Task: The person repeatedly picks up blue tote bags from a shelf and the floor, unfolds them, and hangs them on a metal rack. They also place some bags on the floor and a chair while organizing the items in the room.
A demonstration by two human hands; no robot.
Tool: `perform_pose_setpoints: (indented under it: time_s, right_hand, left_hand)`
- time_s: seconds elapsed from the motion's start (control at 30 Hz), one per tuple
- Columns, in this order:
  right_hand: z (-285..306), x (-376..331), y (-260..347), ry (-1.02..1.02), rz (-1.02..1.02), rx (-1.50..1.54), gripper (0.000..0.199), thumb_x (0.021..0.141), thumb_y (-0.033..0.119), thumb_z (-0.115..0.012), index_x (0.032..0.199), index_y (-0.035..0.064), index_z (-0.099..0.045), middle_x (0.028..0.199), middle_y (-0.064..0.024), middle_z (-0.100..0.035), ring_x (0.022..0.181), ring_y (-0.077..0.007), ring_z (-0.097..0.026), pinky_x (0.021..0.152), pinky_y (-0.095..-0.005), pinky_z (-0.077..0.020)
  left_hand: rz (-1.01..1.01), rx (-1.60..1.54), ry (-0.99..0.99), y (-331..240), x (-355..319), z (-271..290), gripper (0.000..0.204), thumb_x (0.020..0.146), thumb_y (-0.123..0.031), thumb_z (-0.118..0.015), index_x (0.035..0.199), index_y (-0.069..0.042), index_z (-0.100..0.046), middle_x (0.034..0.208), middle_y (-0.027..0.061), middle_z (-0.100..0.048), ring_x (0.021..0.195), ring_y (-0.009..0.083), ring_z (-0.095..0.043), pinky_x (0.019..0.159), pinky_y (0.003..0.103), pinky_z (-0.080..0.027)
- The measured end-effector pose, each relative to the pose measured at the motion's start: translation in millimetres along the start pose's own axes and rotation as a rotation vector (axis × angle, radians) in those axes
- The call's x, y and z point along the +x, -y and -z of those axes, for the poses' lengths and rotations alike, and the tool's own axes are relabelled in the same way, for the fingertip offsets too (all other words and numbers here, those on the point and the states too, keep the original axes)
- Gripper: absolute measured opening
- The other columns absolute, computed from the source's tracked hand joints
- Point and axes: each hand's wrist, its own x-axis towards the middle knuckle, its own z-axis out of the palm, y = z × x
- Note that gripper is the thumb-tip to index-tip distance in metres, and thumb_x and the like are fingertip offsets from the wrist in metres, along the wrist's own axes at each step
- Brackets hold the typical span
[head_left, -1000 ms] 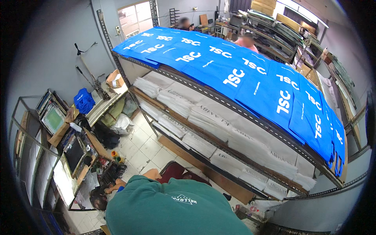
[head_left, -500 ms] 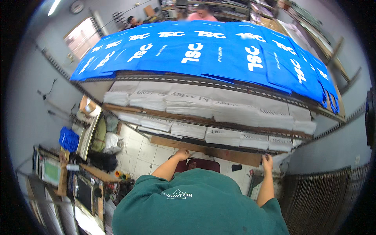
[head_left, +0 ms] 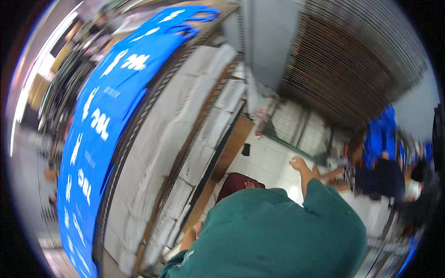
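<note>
My right hand (head_left: 297, 163) is held out over the pale tiled floor, its fingers loosely apart and nothing seen in them. Beside the lower shelf, my left hand (head_left: 198, 229) is blurred and mostly cut off by my green shirt, so its fingers do not show clearly. Nearest to it are stacks of white folded bags or sheets (head_left: 178, 197) on the lower shelf. Blue printed bags (head_left: 99, 123) lie spread along the top of the rack. Between my arms, a maroon seat (head_left: 228, 185) shows, with my bare foot next to it.
A brown board (head_left: 228, 155) runs along the rack's foot. A small dark flat object (head_left: 246, 149) lies on the tiles. At the right, a person in dark clothing (head_left: 381, 178) sits low near blue material (head_left: 382, 134). A ribbed metal rack (head_left: 345, 51) stands at the upper right.
My view has swung to the right, so the shelving now runs up the left side. The person at the right has come into view. My right arm remains extended, with the hand off the board's end.
</note>
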Motion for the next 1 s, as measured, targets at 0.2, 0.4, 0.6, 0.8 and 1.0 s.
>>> perform_pose_setpoints:
  time_s: [0.2, 0.4, 0.6, 0.8, 1.0]
  right_hand:
    - [-2.2, -62.7, -18.5, -0.126, -0.205, 0.233, 0.044, 0.071, 0.040, -0.062, 0.102, 0.0079, -0.059, 0.106, -0.0169, -0.059, 0.101, -0.0319, -0.054, 0.084, -0.0391, -0.0441]
    - [-51.1, -96.6, -23.2, 0.031, -0.152, 0.204, 0.044, 0.072, 0.041, -0.062, 0.104, 0.0102, -0.059, 0.106, -0.0177, -0.059, 0.100, -0.0311, -0.055, 0.086, -0.0367, -0.0443]
    - [-35.2, -107.4, -25.6, -0.025, -0.235, 0.322, 0.044, 0.072, 0.041, -0.062, 0.103, 0.0103, -0.059, 0.104, -0.0181, -0.059, 0.098, -0.0314, -0.056, 0.084, -0.0366, -0.0450]
    - [-23.6, -104.2, -36.8, -0.397, -0.364, 0.578, 0.047, 0.073, 0.041, -0.060, 0.105, 0.0068, -0.058, 0.101, -0.0199, -0.060, 0.099, -0.0331, -0.056, 0.085, -0.0375, -0.0439]
    - [1.1, -92.1, -60.9, -0.796, -0.523, 0.853, 0.049, 0.077, 0.043, -0.060, 0.108, 0.0056, -0.057, 0.093, -0.0182, -0.062, 0.091, -0.0270, -0.058, 0.081, -0.0348, -0.0435]
  left_hand:
    - [0.091, 0.191, 0.121, -119.8, -73.9, -21.0, 0.036, 0.083, -0.025, -0.032, 0.048, -0.017, -0.026, 0.043, -0.0041, -0.025, 0.035, 0.0103, -0.022, 0.035, 0.025, -0.018]
    - [-0.232, 0.729, 0.337, -220.1, -26.8, -32.7, 0.030, 0.082, -0.028, -0.040, 0.066, -0.008, -0.056, 0.052, 0.0006, -0.044, 0.044, 0.0108, -0.040, 0.041, 0.025, -0.031]
    - [-0.540, 0.880, 0.060, -248.1, -22.8, -88.8, 0.034, 0.082, -0.034, -0.052, 0.098, -0.005, -0.060, 0.077, 0.0084, -0.062, 0.066, 0.0154, -0.057, 0.057, 0.027, -0.043]
    - [-0.783, 0.952, 0.216, -209.8, 4.9, -75.2, 0.033, 0.082, -0.030, -0.058, 0.101, -0.003, -0.060, 0.081, 0.0100, -0.063, 0.072, 0.0155, -0.058, 0.065, 0.034, -0.046]
    - [-0.677, 1.062, 0.125, -145.1, 112.4, 42.8, 0.033, 0.081, -0.026, -0.053, 0.102, -0.001, -0.061, 0.084, 0.0096, -0.064, 0.074, 0.0192, -0.059, 0.066, 0.035, -0.046]
